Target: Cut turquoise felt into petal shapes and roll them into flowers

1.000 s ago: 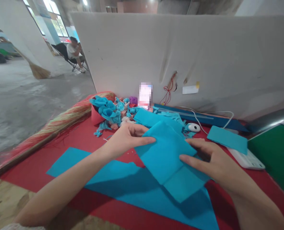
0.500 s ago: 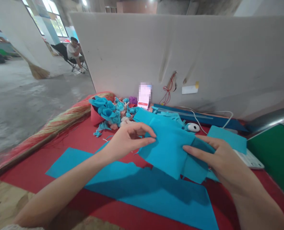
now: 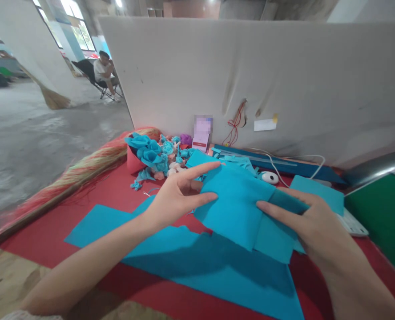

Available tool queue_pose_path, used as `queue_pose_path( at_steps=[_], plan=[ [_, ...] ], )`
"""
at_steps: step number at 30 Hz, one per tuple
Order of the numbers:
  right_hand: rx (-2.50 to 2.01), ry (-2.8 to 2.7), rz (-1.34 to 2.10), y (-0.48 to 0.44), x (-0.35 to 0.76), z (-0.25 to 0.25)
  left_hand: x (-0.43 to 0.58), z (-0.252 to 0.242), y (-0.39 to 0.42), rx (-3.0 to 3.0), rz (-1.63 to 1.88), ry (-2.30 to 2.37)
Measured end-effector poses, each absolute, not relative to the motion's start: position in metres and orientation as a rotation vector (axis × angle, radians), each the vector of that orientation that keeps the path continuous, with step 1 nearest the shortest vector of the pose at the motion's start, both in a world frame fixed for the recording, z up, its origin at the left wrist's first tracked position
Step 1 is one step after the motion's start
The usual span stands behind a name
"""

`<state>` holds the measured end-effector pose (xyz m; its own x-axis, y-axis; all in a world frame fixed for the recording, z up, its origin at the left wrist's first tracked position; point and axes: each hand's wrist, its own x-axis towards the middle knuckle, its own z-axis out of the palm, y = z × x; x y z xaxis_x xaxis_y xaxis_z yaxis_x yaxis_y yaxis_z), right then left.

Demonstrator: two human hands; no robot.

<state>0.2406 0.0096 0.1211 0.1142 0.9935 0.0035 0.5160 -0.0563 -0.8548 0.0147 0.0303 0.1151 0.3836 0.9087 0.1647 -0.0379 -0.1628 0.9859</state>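
Observation:
In the head view, my right hand [image 3: 306, 218] grips several overlapping blue paper squares [image 3: 235, 204], its thumb on top and the other fingers behind them. The sheets hang tilted above the table. At their left edge is my left hand [image 3: 180, 191], thumb and index finger spread apart, the index tip reaching over the top sheet; its other fingers are curled and partly hidden. Whether the left fingertips touch the paper is unclear. Beneath both hands a long blue paper sheet [image 3: 200, 266] lies across the red tabletop [image 3: 100, 189].
A red cone of blue paper flowers [image 3: 146, 149] stands at the back left beside loose small flowers. A phone [image 3: 201, 133] leans against the white panel [image 3: 184, 66]. A white mouse [image 3: 270, 178], keyboard [image 3: 354, 224] and green board [image 3: 384, 213] are right. A seated person is far left.
My left index finger has straightened and moved up and away from the thumb, which were nearly together at the paper. The squares in my right hand have shifted slightly right.

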Motion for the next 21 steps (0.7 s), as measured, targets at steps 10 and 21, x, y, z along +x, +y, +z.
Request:
queue_pose_path(
  at_steps=[10, 21],
  plan=[
    [-1.852, -1.446, 0.838, 0.012, 0.242, 0.132, 0.015, 0.115, 0.036, 1.599, 1.058, 0.94],
    [-1.659, -2.022, 0.923, 0.011, 0.237, 0.126, 0.018, 0.113, 0.031, 1.928, 0.715, 0.73]
  ],
)
